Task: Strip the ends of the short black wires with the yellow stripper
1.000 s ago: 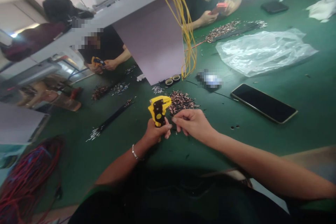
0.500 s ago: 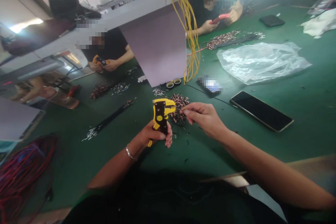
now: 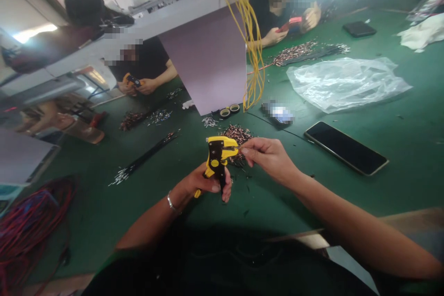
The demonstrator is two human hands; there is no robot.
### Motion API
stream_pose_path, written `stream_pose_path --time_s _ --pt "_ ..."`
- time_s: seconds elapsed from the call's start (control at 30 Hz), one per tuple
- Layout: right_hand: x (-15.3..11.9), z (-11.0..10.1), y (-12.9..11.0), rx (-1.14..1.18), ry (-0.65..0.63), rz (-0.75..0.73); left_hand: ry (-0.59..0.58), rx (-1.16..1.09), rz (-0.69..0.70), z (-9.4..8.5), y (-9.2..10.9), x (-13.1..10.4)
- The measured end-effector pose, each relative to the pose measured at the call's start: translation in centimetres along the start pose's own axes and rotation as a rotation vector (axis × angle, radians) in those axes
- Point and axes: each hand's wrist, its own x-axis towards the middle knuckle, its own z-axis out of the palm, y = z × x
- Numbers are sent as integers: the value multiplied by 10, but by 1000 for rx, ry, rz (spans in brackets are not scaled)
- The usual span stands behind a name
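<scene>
On the green table, things are spread out to the sides, maybe so the hands have room in the middle. A big heap of red wires sits at the near left. A clear bag lies flat at the far right, and a black phone rests nearer, both clear of the arms. The left hand is wrapped tight round the handles of a yellow and black tool, in the middle, with its mouth facing right, likely so the other hand can get to it. The right hand has its thumb and finger pinched together there. A pile of copper and black bits is just behind the tool, perhaps to be easy to reach. The pinch seems to hold a thin bit of wire; I cannot tell if it touches the tool
</scene>
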Motion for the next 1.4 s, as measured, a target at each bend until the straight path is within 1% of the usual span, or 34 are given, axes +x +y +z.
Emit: stream_pose_path --time_s 0.3,0.43,0.7,1.0,1.27,1.4 --pt "0 -2 -1 -124 -1 -32 -18 15 -16 0 2 0" --pt "0 -2 0 -130 -10 -40 4 49 -17 0 3 0" --pt "1 -3 1 -152 -18 -54 -16 75 5 -3 0 0" --pt "1 -3 1 -152 -26 -48 -33 34 20 -2 -1 -1" --pt "2 -3 3 -133 -16 -60 -11 62 40 -2 -3 -1" --pt "2 -3 -1 -130 -15 -59 39 81 62 -1 -5 -1"
